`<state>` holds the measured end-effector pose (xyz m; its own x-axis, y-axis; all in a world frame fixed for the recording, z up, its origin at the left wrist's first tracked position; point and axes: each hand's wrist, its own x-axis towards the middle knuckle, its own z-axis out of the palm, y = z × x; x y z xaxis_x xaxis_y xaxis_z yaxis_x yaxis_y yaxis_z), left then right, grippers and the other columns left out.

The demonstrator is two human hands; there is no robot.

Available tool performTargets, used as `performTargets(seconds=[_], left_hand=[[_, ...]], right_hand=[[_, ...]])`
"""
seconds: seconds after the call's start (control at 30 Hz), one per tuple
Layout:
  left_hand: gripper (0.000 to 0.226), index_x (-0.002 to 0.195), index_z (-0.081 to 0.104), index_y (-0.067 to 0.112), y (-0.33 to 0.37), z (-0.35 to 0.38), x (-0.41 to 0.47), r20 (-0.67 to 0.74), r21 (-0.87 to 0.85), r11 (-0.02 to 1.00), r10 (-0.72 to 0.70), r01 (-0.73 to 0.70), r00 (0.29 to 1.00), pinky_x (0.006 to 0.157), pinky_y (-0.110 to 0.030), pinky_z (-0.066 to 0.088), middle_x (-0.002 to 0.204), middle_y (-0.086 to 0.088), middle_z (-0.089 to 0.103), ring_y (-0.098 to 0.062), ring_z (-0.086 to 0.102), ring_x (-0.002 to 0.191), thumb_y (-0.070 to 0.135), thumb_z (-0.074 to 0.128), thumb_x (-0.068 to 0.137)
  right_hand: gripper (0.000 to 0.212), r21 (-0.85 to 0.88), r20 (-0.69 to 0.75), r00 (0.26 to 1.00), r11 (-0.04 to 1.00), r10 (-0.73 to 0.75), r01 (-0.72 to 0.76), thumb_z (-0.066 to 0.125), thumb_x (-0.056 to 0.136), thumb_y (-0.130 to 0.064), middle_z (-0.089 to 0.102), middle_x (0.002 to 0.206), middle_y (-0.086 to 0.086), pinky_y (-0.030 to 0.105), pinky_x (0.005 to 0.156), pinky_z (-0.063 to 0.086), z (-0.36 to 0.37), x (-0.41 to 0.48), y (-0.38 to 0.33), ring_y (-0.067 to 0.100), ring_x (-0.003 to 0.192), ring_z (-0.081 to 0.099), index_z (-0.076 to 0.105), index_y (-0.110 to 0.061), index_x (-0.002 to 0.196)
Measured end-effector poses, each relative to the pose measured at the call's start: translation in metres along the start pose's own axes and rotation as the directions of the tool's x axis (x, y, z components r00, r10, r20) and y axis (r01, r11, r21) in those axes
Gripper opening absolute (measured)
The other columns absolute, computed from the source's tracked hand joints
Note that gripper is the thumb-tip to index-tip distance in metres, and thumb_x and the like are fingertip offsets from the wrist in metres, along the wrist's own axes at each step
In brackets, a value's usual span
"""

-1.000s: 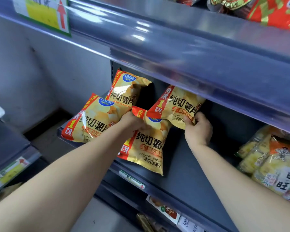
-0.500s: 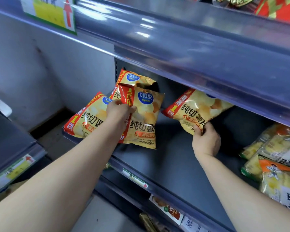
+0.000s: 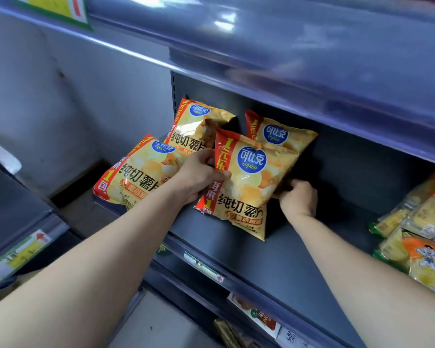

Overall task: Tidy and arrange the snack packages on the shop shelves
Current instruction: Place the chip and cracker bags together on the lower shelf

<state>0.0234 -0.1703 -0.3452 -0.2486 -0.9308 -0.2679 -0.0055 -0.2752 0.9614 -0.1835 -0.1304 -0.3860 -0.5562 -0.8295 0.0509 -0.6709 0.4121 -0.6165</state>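
Observation:
Several yellow-and-red potato chip bags stand on the dark grey shelf [image 3: 274, 262]. My left hand [image 3: 199, 175] grips the left edge of the front chip bag [image 3: 246, 187], thumb across its face. Behind it stands a rear right chip bag [image 3: 281, 136], and my right hand [image 3: 299, 197] holds its lower edge, fingers curled under and partly hidden behind the front bag. A rear left chip bag [image 3: 199, 124] leans at the shelf's back corner. Another chip bag [image 3: 138, 172] sits at the shelf's left end, partly behind my left forearm.
Pale yellow snack packs with an orange cartoon label [image 3: 422, 237] are piled at the shelf's right. The upper shelf's blue rail [image 3: 286, 59] overhangs closely. A lower shelf [image 3: 251, 320] holds more packets. A grey wall [image 3: 60, 109] stands to the left.
My right hand brought its bag leftward and set it upright behind the front bag. My left hand turned the front bag upright and shifted it to the right.

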Motion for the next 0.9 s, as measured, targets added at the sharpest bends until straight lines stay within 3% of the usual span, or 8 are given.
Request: performTargets(seconds=[0.17,0.3,0.4,0.47,0.57,0.73,0.83,0.9], left_hand=[[0.064,0.132,0.049,0.005,0.003,0.022,0.011,-0.035,0.100,0.992,0.081,-0.078,0.996,0.096,-0.050,0.050,0.116,-0.011,0.064,-0.031,0.062,0.109,-0.009,0.074,0.075],[0.068,0.137,0.046,0.010,0.000,0.032,0.016,-0.074,0.204,0.969,0.155,-0.137,0.985,0.100,-0.050,0.048,0.126,-0.011,0.059,-0.030,0.057,0.116,0.001,0.076,0.076],[0.067,0.139,0.044,0.013,-0.005,0.035,0.015,-0.111,0.246,0.961,0.155,-0.124,0.982,0.098,-0.050,0.049,0.126,-0.008,0.058,-0.028,0.057,0.115,0.007,0.075,0.079],[0.067,0.139,0.042,0.014,-0.005,0.035,0.013,-0.115,0.266,0.956,0.156,-0.121,0.981,0.097,-0.048,0.050,0.119,-0.004,0.059,-0.027,0.059,0.111,0.009,0.073,0.081],[0.064,0.138,0.043,0.014,-0.003,0.036,0.009,-0.118,0.281,0.952,0.164,-0.125,0.979,0.094,-0.045,0.052,0.108,0.001,0.057,-0.024,0.061,0.104,0.006,0.072,0.081],[0.074,0.139,0.043,0.014,-0.004,0.031,0.007,-0.119,0.296,0.943,0.194,-0.152,0.974,0.096,-0.043,0.051,0.122,-0.004,0.061,-0.022,0.059,0.111,0.012,0.079,0.074],[0.063,0.135,0.049,0.011,0.008,0.009,0.002,-0.123,0.461,0.861,0.301,-0.215,0.946,0.089,-0.025,0.045,0.122,0.004,0.058,-0.014,0.056,0.111,0.015,0.076,0.078],[0.050,0.129,0.057,0.017,0.019,-0.016,-0.001,-0.174,0.648,0.735,0.395,-0.197,0.902,0.090,-0.029,0.044,0.124,0.000,0.059,-0.019,0.056,0.114,0.021,0.071,0.082]], right_hand=[[0.020,0.199,0.105,0.988,0.971,0.110,-0.129,0.056,0.085,-0.002,0.068,0.105,0.019,0.029,0.072,0.042,-0.004,0.003,0.003,0.032,0.098,0.064,0.066,0.002,0.102],[0.042,0.340,0.198,0.969,0.917,0.148,-0.210,0.057,0.082,-0.001,0.063,0.122,0.011,0.036,0.092,0.049,-0.011,0.008,0.011,0.027,0.112,0.059,0.058,-0.006,0.124],[0.036,0.493,-0.094,0.974,0.860,0.205,-0.133,0.045,0.077,-0.007,0.069,0.109,0.011,0.047,0.091,0.052,-0.025,0.007,0.002,0.033,0.101,0.065,0.066,-0.014,0.105],[0.033,0.559,-0.293,0.921,0.827,0.255,-0.051,0.044,0.080,-0.009,0.067,0.110,0.017,0.041,0.093,0.048,-0.041,0.003,-0.017,0.036,0.104,0.062,0.066,-0.008,0.104],[0.044,0.437,-0.404,0.913,0.889,0.058,0.137,0.043,0.083,-0.017,0.059,0.125,0.022,0.038,0.097,0.041,-0.057,-0.012,-0.045,0.035,0.113,0.055,0.059,0.001,0.120],[0.026,0.105,-0.328,0.845,0.873,-0.422,0.476,0.054,0.083,-0.013,0.064,0.106,0.018,0.037,0.081,0.044,-0.048,-0.038,-0.087,0.033,0.096,0.058,0.064,0.001,0.104],[0.023,0.075,-0.270,0.802,0.819,-0.532,0.569,0.055,0.084,-0.011,0.066,0.102,0.020,0.033,0.080,0.038,-0.032,-0.040,-0.114,0.027,0.093,0.056,0.066,0.001,0.101],[0.025,-0.031,-0.178,0.823,0.839,-0.540,0.544,0.054,0.089,-0.018,0.066,0.107,0.015,0.033,0.081,0.037,-0.021,-0.039,-0.130,0.030,0.101,0.057,0.066,-0.005,0.105]])
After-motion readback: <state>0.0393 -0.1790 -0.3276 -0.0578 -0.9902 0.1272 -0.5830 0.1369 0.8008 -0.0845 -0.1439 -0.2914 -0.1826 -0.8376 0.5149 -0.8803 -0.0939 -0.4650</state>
